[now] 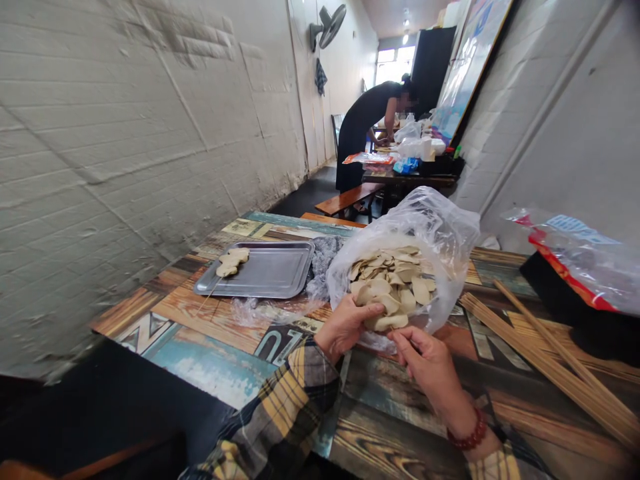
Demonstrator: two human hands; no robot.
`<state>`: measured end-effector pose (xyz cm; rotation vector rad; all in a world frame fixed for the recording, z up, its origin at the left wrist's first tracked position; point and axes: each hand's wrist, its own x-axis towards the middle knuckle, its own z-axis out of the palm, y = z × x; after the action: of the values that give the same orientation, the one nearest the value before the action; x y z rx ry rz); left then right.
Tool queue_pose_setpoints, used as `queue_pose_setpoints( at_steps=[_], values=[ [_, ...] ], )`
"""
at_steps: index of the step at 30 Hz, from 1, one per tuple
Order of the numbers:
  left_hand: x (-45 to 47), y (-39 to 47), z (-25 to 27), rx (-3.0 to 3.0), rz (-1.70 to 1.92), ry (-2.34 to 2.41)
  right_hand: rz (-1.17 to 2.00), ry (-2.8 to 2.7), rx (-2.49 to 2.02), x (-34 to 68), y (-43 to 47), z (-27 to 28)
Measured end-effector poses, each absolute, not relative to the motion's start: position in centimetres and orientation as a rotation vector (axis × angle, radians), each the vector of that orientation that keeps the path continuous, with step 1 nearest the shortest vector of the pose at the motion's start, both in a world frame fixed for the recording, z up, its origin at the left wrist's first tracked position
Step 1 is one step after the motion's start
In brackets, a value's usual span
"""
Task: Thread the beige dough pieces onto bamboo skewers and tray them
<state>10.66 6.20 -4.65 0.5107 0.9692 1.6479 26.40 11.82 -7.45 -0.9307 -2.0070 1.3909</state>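
Observation:
My left hand (347,325) is closed on thin, beige oval slices (376,293), at the front edge of an open clear plastic bag (440,217). More of the same slices (400,267) lie heaped inside that bag. Just right of it, my right hand (427,360) pinches a thin wooden skewer (392,329) whose tip meets the lower held slice; most of the stick is hidden by the fingers. To the left, a metal tray (273,270) carries a skewer threaded with several slices (233,261), its stick jutting over the near rim.
A bundle of long wooden skewers (545,363) lies at right on the patterned table (210,360). Behind it sits a black container with red-and-clear packaging (575,260). Crumpled plastic (325,263) lies between tray and bag. Farther back, a person (367,127) bends over another table.

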Motion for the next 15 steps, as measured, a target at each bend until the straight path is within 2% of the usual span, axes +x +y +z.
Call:
queue_pose_setpoints(
  at_steps=[7, 15],
  values=[
    [11.4, 6.2, -4.3, 0.509, 1.657, 1.087, 1.688, -1.614, -0.890, 25.9, 12.6, -7.8],
    [11.8, 6.3, -4.5, 0.488, 1.671, 1.102, 1.646, -1.559, -0.867, 25.9, 13.1, -8.6]
  ],
)
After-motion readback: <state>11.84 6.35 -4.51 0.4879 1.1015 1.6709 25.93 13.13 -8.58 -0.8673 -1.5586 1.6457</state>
